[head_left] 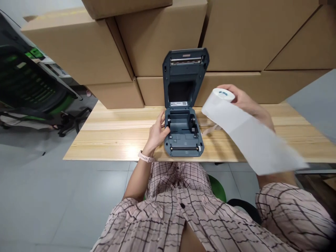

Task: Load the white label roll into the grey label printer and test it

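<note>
The fingers (pixel 162 118) of the left hand (pixel 156 134) are seen loosely curved and slightly spread, laid against the left wall of a dark grey label printer (pixel 183 138), with the thumb set on the upper edge of that wall. Nothing is clasped by them; the printer is only touched. A pale wristband (pixel 145 157) is worn on the left wrist, which lies at the near edge of the bench (pixel 110 136).

The fingers (pixel 232 88) of the right hand (pixel 248 105) are closed around a white paper roll (pixel 223 94), which is held in the air to the right of the printer, above the bench and apart from it. One end of the roll, with a small blue mark on its core, is turned upward. A broad loose strip (pixel 254 141) of the paper is unwound from the roll and hangs down and rightward toward the camera, so that much of the right forearm is covered by it; its lower end is blurred.

The printer stands near the front edge of the bench, its lid (pixel 185 78) raised upright and its roll bay open and bare. Behind it, large cardboard boxes (pixel 157 38) are stacked along the back of the bench. A checked shirt (pixel 183 210) is seen below. At the far left, a black and green office chair (pixel 28 84) stands on the grey tiled floor (pixel 65 199).
</note>
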A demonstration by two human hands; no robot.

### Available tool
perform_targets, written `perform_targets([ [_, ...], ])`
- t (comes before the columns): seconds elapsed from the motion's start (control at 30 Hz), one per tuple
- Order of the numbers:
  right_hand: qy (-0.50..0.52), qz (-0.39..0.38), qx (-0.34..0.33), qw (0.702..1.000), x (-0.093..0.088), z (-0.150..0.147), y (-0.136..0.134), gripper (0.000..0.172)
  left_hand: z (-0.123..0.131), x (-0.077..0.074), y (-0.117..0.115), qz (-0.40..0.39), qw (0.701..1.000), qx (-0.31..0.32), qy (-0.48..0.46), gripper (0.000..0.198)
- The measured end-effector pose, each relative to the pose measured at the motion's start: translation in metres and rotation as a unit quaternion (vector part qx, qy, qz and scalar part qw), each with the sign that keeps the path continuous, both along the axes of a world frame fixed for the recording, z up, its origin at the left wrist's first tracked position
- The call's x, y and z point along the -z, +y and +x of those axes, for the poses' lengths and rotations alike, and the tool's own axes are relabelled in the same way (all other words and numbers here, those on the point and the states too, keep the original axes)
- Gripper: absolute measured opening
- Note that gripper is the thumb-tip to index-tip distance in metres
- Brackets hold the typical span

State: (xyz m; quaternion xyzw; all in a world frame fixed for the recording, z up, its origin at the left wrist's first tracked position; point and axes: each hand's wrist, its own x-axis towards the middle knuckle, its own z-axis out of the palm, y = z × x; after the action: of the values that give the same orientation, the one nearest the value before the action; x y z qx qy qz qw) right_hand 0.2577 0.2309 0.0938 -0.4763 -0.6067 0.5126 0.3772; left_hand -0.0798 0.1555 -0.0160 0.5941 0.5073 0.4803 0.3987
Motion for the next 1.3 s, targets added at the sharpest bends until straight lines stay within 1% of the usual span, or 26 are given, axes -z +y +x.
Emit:
perform_targets([
  [0.1, -0.009, 0.015, 0.035, 0.999, 0.027, -0.006, 0.031, 0.074, 0.0, 0.001, 0.001, 0.001, 1.0, 0.001, -0.002, 0.089],
  [0.17, -0.033, 0.022, 0.027, 0.999, 0.043, -0.009, 0.047, 0.072, -0.001, 0.001, 0.0, 0.001, 1.0, -0.001, 0.001, 0.088],
  [0.23, -0.068, 0.021, 0.008, 0.997, 0.057, -0.009, 0.057, 0.072, -0.001, 0.001, 0.0, 0.006, 1.0, 0.0, -0.001, 0.086],
  [0.37, -0.115, 0.012, -0.023, 0.993, 0.076, -0.007, 0.061, 0.075, -0.002, -0.001, -0.001, 0.02, 1.0, 0.009, -0.009, 0.081],
  [0.5, -0.145, 0.01, -0.008, 0.989, 0.084, -0.007, 0.057, 0.078, -0.001, -0.002, -0.001, 0.015, 1.0, 0.003, -0.009, 0.08],
  [0.57, -0.144, 0.01, -0.011, 0.989, 0.085, -0.007, 0.053, 0.081, -0.001, -0.002, -0.001, 0.01, 1.0, 0.003, -0.014, 0.081],
  [0.67, -0.116, 0.01, -0.044, 0.992, 0.081, 0.001, 0.041, 0.086, 0.001, -0.005, -0.003, 0.005, 1.0, 0.001, -0.023, 0.08],
  [0.7, -0.106, 0.012, -0.05, 0.993, 0.08, 0.009, 0.034, 0.084, 0.001, -0.005, -0.004, 0.005, 1.0, 0.001, -0.026, 0.079],
  [0.77, -0.09, 0.032, -0.037, 0.995, 0.079, 0.03, 0.017, 0.07, 0.002, -0.007, -0.005, 0.006, 0.999, 0.001, -0.032, 0.078],
  [0.83, -0.092, 0.044, -0.02, 0.995, 0.081, 0.057, -0.005, 0.056, 0.002, -0.009, -0.006, 0.003, 0.999, 0.002, -0.036, 0.077],
  [0.87, -0.095, 0.036, -0.026, 0.994, 0.083, 0.069, -0.016, 0.054, 0.003, -0.009, -0.006, 0.0, 0.999, 0.001, -0.036, 0.078],
  [0.9, -0.098, 0.017, -0.043, 0.994, 0.087, 0.08, -0.028, 0.056, 0.003, -0.01, -0.006, -0.003, 0.999, -0.002, -0.034, 0.078],
  [0.97, -0.093, -0.034, -0.081, 0.992, 0.097, 0.093, -0.048, 0.068, 0.003, -0.01, -0.006, -0.008, 1.0, -0.006, -0.029, 0.078],
  [1.03, -0.072, -0.06, -0.084, 0.992, 0.108, 0.091, -0.061, 0.081, 0.003, -0.009, -0.006, -0.007, 0.999, -0.008, -0.03, 0.078],
  [1.1, -0.048, -0.058, -0.062, 0.995, 0.118, 0.079, -0.065, 0.082, 0.003, -0.008, -0.006, -0.005, 0.999, -0.009, -0.035, 0.077],
  [1.2, -0.021, -0.027, -0.019, 0.999, 0.128, 0.058, -0.062, 0.07, 0.004, -0.008, -0.006, -0.006, 0.999, -0.01, -0.036, 0.076],
  [1.3, -0.027, 0.001, 0.011, 1.0, 0.13, 0.048, -0.059, 0.058, 0.004, -0.008, -0.006, -0.005, 0.999, -0.004, -0.032, 0.076],
])
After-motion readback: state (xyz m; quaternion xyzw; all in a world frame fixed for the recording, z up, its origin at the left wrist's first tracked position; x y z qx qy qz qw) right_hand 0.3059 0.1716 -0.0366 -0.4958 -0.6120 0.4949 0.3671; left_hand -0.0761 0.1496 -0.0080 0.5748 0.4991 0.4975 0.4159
